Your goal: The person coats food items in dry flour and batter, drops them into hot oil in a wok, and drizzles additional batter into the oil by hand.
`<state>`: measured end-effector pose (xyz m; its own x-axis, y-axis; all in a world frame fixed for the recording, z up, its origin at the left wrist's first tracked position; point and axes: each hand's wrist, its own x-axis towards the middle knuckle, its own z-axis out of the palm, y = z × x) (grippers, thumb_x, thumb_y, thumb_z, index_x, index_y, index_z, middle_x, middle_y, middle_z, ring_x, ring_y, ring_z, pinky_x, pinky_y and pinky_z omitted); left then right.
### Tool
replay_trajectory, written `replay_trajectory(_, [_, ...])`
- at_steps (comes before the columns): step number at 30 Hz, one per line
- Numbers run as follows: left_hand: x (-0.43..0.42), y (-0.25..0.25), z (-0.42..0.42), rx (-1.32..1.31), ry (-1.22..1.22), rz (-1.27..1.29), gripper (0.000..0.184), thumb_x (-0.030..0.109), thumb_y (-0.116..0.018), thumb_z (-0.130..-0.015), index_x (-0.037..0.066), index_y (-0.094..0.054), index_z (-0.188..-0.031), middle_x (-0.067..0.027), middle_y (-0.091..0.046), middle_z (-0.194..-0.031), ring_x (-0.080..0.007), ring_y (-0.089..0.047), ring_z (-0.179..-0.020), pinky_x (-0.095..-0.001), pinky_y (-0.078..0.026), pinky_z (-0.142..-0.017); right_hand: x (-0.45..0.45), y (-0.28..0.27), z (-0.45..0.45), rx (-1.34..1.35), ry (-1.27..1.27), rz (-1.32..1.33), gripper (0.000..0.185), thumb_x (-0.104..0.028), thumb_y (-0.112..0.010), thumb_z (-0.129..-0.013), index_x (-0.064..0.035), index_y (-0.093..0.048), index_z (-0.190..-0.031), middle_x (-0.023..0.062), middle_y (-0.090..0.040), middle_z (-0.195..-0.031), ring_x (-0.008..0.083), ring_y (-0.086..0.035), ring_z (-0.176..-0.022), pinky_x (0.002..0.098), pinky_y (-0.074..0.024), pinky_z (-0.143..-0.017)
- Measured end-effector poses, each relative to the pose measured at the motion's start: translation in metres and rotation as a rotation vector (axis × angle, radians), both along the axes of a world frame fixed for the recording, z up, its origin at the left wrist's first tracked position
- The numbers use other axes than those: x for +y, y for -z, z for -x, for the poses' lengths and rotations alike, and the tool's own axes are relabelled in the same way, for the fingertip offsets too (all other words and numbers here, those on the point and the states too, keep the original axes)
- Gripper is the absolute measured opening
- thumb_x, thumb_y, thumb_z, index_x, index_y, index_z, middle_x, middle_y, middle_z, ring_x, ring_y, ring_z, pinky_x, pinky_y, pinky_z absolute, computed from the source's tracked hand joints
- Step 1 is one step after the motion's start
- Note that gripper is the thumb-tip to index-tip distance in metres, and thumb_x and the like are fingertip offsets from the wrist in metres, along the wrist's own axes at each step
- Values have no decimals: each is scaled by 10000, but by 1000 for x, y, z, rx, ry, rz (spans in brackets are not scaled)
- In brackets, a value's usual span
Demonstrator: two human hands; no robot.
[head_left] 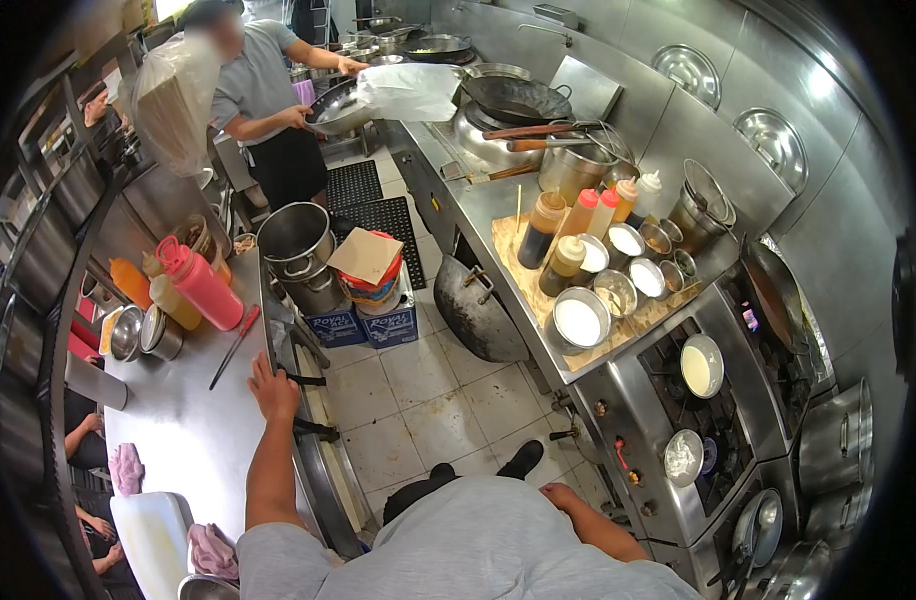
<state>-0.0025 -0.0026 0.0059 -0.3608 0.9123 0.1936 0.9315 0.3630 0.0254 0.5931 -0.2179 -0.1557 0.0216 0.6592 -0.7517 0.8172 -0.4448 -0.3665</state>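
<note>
My left hand (273, 390) rests on the edge of the steel counter (193, 400), fingers apart and holding nothing. Just beyond it lies a knife with a red handle (249, 318). Farther up that counter stand a pink squeeze bottle (200, 284), a yellowish one (174, 302) and an orange one (130, 283), with metal bowls (126, 333) beside them. My right hand (556, 493) hangs low beside my body, near the stove front. It is small in view and its fingers are mostly hidden, so I cannot tell what it holds, if anything.
A co-worker (263, 110) at the far end holds a wok (340, 108) and a white sheet (408, 92). On the right, sauce bottles (543, 230) and bowls of white contents (581, 318) stand near the stove (668, 400). Blue boxes (390, 322) and a large wok (478, 315) stand along the aisle.
</note>
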Motion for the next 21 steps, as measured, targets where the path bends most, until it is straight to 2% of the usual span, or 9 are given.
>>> replay_trajectory(12, [0,-1,0,-8,0,6,199,168,-596,-767,32,-662,-896,-104,-241,-1464,-287,-194,-1365,-544,-223,-1065,3,-7,4,-40,-11,18,408,-420,-548,-806,-112,-671,-1044,127,-651,-1056,298,-605,-996,382,-460,-876])
replay_trajectory(15, [1,2,1,-8,2,-2,198,168,-597,-766,31,-660,-894,-106,-244,-1463,-290,-195,-1364,-546,-223,-1064,4,-9,6,-57,-35,-34,331,-361,-569,-836,-107,-687,-1013,127,-666,-1013,270,-629,-917,363,-484,-803])
replay_trajectory(18, [1,2,2,-11,2,0,199,169,-599,-764,29,-658,-893,-109,-244,-1464,-293,-193,-1365,-548,-221,-1063,6,-16,7,-39,-6,32,409,-422,-548,-807,-112,-671,-1043,126,-658,-1035,296,-611,-981,381,-463,-868])
replay_trajectory(21, [1,1,1,-14,3,1,201,170,-599,-763,28,-656,-893,-111,-241,-1466,-296,-192,-1365,-550,-220,-1063,5,-13,7,-30,14,37,402,-418,-552,-808,-110,-673,-1037,128,-662,-1019,296,-615,-968,378,-465,-860])
